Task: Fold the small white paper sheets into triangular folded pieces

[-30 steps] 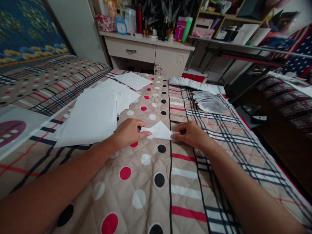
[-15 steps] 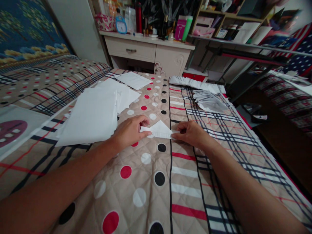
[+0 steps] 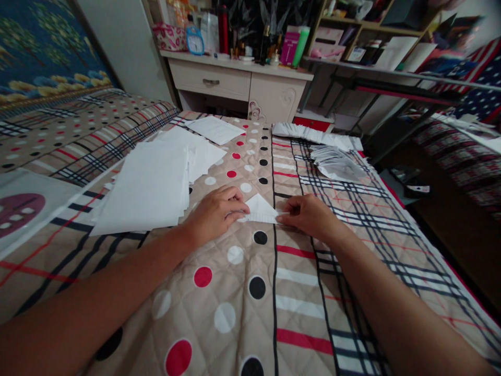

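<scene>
A small white paper folded into a triangle point(image 3: 261, 210) lies on the quilted bedspread point(image 3: 242, 292). My left hand point(image 3: 216, 212) presses its fingers flat onto the triangle's left corner and covers that corner. My right hand point(image 3: 307, 215) pinches the triangle's right corner between thumb and fingers. Both forearms reach in from the bottom of the view.
A stack of white paper sheets point(image 3: 151, 183) lies left of my left hand, with more loose sheets point(image 3: 215, 129) behind it. Piles of folded paper pieces point(image 3: 336, 163) sit at the bed's far right edge. A white dresser point(image 3: 238, 83) and cluttered shelves point(image 3: 376, 47) stand beyond the bed.
My left hand has slid right over the triangle's left corner, going from pinching it to pressing down on it. My right hand has kept its pinch on the right corner.
</scene>
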